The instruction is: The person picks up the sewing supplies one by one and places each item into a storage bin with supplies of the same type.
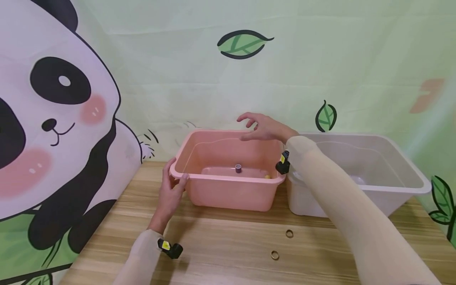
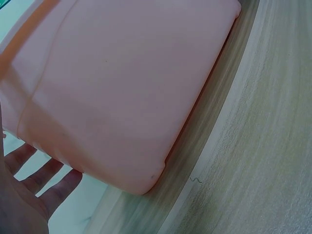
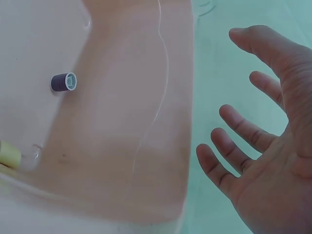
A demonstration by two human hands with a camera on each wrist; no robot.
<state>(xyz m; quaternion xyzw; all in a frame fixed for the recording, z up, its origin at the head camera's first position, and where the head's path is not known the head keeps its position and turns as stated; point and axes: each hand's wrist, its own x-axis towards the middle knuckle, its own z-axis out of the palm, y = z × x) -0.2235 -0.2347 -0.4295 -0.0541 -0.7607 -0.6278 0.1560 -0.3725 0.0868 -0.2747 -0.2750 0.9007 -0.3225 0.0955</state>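
The left hand (image 1: 171, 198) holds the front-left corner of a pink bin (image 1: 231, 194), thumb over the rim; in the left wrist view the fingers of that hand (image 2: 34, 190) lie against the bin's side (image 2: 117, 97). Above the bin's back-right rim the right hand (image 1: 265, 127) hovers, fingers spread and slightly bent, holding nothing; the right wrist view also has this hand (image 3: 268, 141) empty. Inside the bin stand a dark thread spool (image 1: 238, 169) and, partly hidden by the front rim, a yellow item (image 1: 268, 177). Both spool (image 3: 63, 82) and yellow item (image 3: 9, 154) show in the right wrist view.
A grey-white bin (image 1: 402, 190) stands right of the pink one, partly behind the right sleeve. Two small rings, one (image 1: 289, 233) farther back and one (image 1: 274, 255) nearer, lie on the wooden table (image 1: 221, 245). A printed cloth (image 1: 178, 59) hangs behind.
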